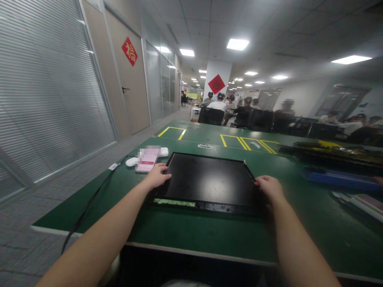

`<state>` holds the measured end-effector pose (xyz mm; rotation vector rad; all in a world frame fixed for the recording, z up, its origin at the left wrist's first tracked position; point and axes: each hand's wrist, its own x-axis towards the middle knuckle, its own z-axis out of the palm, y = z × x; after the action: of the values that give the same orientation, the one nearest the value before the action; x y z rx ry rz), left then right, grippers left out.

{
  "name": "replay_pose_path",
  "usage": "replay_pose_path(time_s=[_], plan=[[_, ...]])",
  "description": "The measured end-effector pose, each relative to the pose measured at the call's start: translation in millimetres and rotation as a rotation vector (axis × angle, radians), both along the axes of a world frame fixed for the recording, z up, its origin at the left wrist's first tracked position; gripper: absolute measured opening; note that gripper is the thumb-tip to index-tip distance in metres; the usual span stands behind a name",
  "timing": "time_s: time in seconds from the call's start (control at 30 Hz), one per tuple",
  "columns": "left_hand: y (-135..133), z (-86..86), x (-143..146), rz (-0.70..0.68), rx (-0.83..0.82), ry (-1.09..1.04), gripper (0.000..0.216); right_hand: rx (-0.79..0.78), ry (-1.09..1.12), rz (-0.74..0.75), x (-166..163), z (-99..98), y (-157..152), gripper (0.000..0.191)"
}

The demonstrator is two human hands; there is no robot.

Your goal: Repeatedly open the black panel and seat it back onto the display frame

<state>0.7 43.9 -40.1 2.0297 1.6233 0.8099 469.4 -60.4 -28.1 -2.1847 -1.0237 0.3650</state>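
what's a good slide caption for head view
Left hand and right hand hold opposite edges of a black panel at a green table.

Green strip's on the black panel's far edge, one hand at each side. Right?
Wrong edge: the head view shows the green strip on the black panel's near edge. Left hand and right hand are at its sides, as you said.

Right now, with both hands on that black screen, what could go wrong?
The phone lies close by the left hand, so a sideways move might knock it. The green strip along the near edge of the screen could get scraped. The cable hanging off the table might snag.
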Motion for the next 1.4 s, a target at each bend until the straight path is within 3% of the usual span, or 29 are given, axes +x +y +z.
replay_pose_path(time_s=[0.87, 1.13, 1.23, 1.4], plan=[[-5.2, 6.7, 1.2, -0.029, 0.006, 0.045, 0.042, -0.042, -0.105, 0.027, -7.3, 7.0, -2.4, 0.021], [-21.9, 8.5, 14.7, -0.086, 0.107, 0.146, 0.064, -0.051, -0.213, 0.040, -9.1, 5.9, -3.0, 0.024], [-33.5, 17.5, 17.7, -0.246, 0.173, 0.181, 0.064, -0.045, -0.261, 0.053, -10.6, 5.8, -3.6, 0.026], [-48.4, 34.6, 21.8, -0.690, 0.094, 0.145, 0.058, 0.014, -0.280, 0.103, -16.4, 6.8, -3.3, 0.028]])
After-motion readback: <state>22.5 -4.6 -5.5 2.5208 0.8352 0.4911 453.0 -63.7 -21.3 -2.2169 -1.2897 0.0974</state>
